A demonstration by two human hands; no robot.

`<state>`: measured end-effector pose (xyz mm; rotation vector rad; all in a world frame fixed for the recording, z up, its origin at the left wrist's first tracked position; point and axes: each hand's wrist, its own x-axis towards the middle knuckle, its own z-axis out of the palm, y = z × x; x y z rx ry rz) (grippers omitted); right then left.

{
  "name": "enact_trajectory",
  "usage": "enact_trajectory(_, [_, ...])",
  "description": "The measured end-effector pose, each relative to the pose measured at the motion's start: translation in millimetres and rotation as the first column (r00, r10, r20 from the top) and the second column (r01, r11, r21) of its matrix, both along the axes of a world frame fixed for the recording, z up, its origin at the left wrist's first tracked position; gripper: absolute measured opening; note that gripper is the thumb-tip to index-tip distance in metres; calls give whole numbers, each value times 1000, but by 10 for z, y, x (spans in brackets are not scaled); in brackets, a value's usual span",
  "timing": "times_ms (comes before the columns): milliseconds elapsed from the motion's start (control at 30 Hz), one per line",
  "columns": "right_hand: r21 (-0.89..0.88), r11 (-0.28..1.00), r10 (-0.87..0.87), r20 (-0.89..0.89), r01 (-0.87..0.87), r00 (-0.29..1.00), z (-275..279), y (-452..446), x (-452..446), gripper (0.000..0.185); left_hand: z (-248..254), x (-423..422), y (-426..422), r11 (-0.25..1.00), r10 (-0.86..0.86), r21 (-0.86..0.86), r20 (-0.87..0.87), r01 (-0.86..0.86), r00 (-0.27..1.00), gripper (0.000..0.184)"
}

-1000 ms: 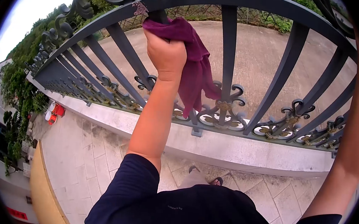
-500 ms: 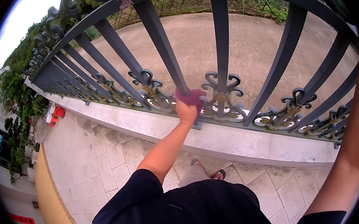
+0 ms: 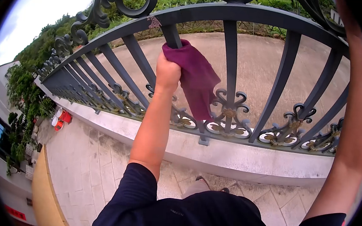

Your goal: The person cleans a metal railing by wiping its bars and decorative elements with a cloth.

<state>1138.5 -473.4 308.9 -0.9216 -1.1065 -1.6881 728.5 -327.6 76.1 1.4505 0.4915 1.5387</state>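
My left hand (image 3: 167, 71) is closed round a purple cloth (image 3: 195, 78), which is wrapped about a grey metal bar (image 3: 171, 35) of the fence near its upper end. The cloth's loose part hangs down to the right, towards the scrollwork (image 3: 228, 112) at the fence's foot. Above the hand runs the curved top rail (image 3: 256, 15), with a flaked patch on it. My right arm reaches up along the right edge of the view; its hand is out of the frame.
A low pale ledge (image 3: 245, 158) carries the fence. My feet stand on paving (image 3: 85, 165) before it. Red and white containers (image 3: 63, 117) lie at the left, near plants and a building. Beyond the fence is a concrete surface (image 3: 257, 59).
My left hand and the cloth went down the bar to its lower end, then came back up near the top. The view tilted down and up again.
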Motion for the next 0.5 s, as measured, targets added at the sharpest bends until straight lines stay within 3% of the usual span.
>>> enact_trajectory(100, [13,1000,-23,9,23,1000,9,-2,12,37,508,-187,212,923,-382,61,26,380,924,30])
enact_trajectory(200, [19,1000,-17,10,17,1000,-27,-12,-32,36,515,-289,542,681,-700,-73,227,729,677,34])
enact_trajectory(233, [18,1000,-22,21,21,1000,-22,-7,-15,36,505,-235,465,779,-589,-102,220,619,778,30])
enact_trajectory(267, [19,999,-29,31,28,999,-12,-7,9,37,520,-196,516,894,-437,-64,100,444,894,30])
enact_trajectory(333, [26,998,-59,14,59,998,-18,9,36,37,515,-163,615,996,-45,76,-106,53,993,30])
enact_trajectory(467, [40,996,-78,13,77,997,90,73,133,39,492,156,248,875,399,320,-56,-362,915,20])
enact_trajectory(500, [34,997,-74,4,74,997,81,71,158,39,439,202,222,687,625,499,-35,-529,780,19])
